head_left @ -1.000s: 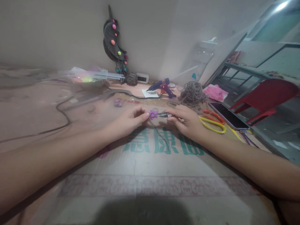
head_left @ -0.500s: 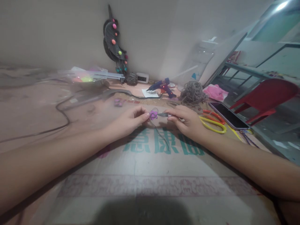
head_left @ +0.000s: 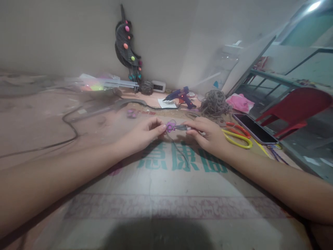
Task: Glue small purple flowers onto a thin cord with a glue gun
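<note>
My left hand [head_left: 144, 133] pinches a small purple flower piece [head_left: 170, 126] between thumb and fingertips, just above the cardboard sheet [head_left: 166, 180]. A thin dark wire [head_left: 179, 151] hangs from the flower down over the cardboard. My right hand [head_left: 208, 133] is closed on a small metal plier-like tool [head_left: 182, 127] whose tip touches the flower from the right. Both hands rest near the middle of the work surface.
Yellow and orange scissors [head_left: 235, 136] and a phone [head_left: 255, 129] lie right of my right hand. A twine bundle [head_left: 215, 103], a blue glue gun [head_left: 179, 96] and a pink cloth [head_left: 239, 103] sit behind. A black cable [head_left: 70, 126] runs left. A red chair [head_left: 296, 107] stands at right.
The tool tip in my right hand has shifted slightly left onto the purple flower. Both hands otherwise stay in place.
</note>
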Action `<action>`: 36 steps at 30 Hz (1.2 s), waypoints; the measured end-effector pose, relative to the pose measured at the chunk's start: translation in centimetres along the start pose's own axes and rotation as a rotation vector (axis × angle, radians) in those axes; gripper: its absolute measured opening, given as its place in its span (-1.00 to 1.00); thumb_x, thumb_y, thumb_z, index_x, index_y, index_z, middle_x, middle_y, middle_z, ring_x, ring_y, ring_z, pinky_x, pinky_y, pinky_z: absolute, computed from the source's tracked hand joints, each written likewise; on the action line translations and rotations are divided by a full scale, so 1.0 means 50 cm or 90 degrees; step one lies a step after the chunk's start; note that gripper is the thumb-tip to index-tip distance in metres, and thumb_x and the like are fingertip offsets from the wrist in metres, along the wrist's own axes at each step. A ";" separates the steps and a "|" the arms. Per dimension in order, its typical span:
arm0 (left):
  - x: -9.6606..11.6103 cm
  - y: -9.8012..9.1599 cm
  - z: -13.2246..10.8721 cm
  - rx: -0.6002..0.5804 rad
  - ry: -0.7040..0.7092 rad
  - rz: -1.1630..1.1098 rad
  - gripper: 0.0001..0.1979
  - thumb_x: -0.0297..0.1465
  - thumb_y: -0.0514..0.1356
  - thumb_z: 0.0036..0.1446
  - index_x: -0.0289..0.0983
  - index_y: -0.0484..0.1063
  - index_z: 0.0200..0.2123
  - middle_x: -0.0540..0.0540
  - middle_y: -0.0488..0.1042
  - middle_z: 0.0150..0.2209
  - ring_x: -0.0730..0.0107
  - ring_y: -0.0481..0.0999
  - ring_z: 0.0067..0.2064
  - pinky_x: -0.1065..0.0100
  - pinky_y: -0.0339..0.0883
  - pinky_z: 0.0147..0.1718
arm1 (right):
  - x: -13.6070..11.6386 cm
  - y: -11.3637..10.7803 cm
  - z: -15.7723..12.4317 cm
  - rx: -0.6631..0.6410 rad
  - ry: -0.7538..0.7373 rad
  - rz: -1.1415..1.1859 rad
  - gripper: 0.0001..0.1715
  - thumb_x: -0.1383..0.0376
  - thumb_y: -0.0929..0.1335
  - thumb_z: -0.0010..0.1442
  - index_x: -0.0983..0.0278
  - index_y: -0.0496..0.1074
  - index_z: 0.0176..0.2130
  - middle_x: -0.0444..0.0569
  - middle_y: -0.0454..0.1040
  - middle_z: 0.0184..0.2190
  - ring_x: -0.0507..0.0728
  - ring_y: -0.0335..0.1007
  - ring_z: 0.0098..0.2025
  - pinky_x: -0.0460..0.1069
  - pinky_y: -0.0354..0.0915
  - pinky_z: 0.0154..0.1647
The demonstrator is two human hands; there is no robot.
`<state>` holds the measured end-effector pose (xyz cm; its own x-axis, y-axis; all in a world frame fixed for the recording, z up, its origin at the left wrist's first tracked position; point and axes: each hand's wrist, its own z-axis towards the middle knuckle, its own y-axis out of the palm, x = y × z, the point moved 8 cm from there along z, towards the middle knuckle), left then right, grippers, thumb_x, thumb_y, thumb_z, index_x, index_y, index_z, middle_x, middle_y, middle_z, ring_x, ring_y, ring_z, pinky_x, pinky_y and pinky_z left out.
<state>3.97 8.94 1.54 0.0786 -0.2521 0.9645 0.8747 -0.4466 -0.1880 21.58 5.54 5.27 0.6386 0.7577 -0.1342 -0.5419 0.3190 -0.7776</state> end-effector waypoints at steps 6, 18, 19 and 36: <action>-0.001 0.000 -0.002 0.000 -0.002 0.009 -0.78 -0.24 0.21 0.23 -0.27 0.35 -0.37 0.01 0.41 -0.40 0.39 0.41 -0.33 0.33 0.26 -0.28 | 0.003 0.002 -0.001 -0.006 0.013 0.005 -0.64 0.15 0.28 0.41 0.24 0.57 0.00 -0.04 0.48 -0.39 0.12 0.41 -0.30 0.00 0.34 -0.22; 0.005 0.001 -0.001 0.002 0.000 0.006 -0.76 -0.22 0.23 0.20 -0.26 0.35 -0.40 0.01 0.39 -0.42 0.40 0.38 -0.36 0.33 0.28 -0.31 | 0.002 0.001 0.001 -0.009 0.024 0.010 -0.66 0.16 0.29 0.40 0.23 0.58 -0.02 -0.06 0.46 -0.40 0.11 0.40 -0.32 -0.01 0.33 -0.23; 0.005 0.001 0.000 0.001 0.001 0.002 -0.76 -0.22 0.24 0.20 -0.26 0.35 -0.40 0.01 0.39 -0.42 0.40 0.39 -0.36 0.33 0.29 -0.31 | 0.001 -0.001 0.001 -0.003 0.026 0.013 -0.66 0.16 0.29 0.40 0.23 0.57 -0.01 -0.06 0.46 -0.40 0.11 0.40 -0.32 -0.01 0.33 -0.23; 0.006 0.002 -0.004 0.004 -0.021 0.013 -0.78 -0.24 0.20 0.24 -0.26 0.36 -0.38 -0.01 0.44 -0.40 0.37 0.45 -0.33 0.31 0.32 -0.27 | -0.007 -0.006 0.004 0.016 0.020 0.016 -0.69 0.16 0.30 0.38 0.22 0.49 0.01 -0.04 0.52 -0.34 0.13 0.43 -0.32 0.02 0.36 -0.25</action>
<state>3.96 8.65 1.78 0.1123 -0.2329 0.9660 0.8761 -0.4356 -0.2068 21.42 5.30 5.70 0.6409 0.7479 -0.1729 -0.5712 0.3142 -0.7583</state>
